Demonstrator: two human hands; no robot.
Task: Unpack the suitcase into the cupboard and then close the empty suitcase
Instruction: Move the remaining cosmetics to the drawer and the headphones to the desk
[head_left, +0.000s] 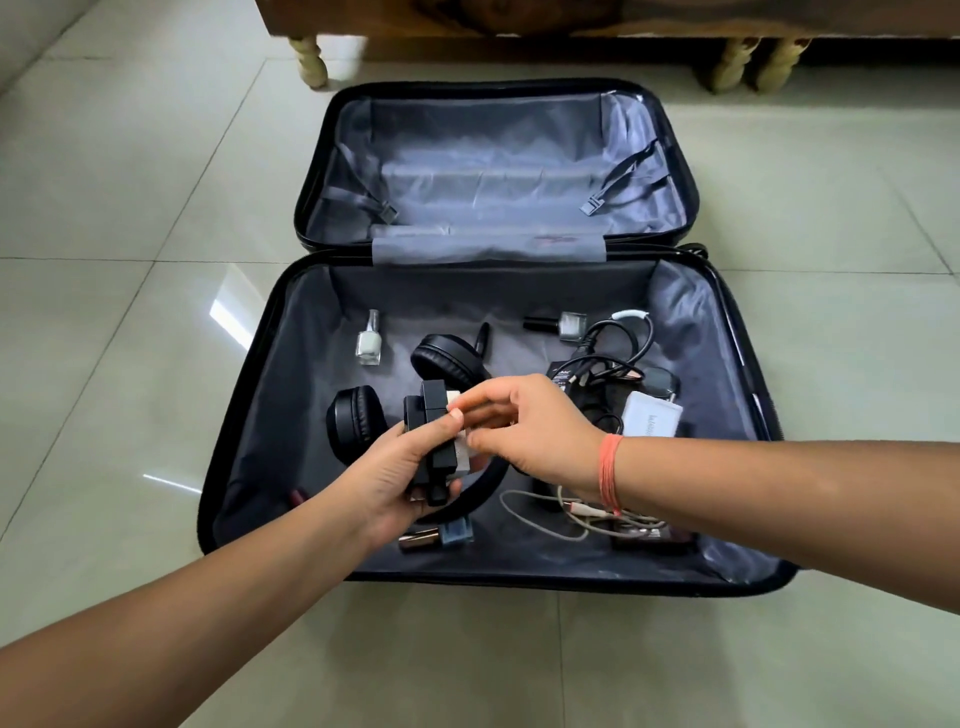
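In the head view, the open suitcase (244, 395) is lying on the tiled floor at the centre of the frame, its lid half spreading toward the upper part. Over the lower half, the left hand (400, 478) is gripping a bundle of small black cases (434, 415). The right hand (540, 426) is pinching a pale item (462, 460) in that bundle. Black headphones (447, 358), two nail polish bottles (369, 343) and tangled cables (608, 358) are lying inside.

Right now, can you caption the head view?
Left hand holds black boxes, right hand pinches a pale box, above the suitcase.
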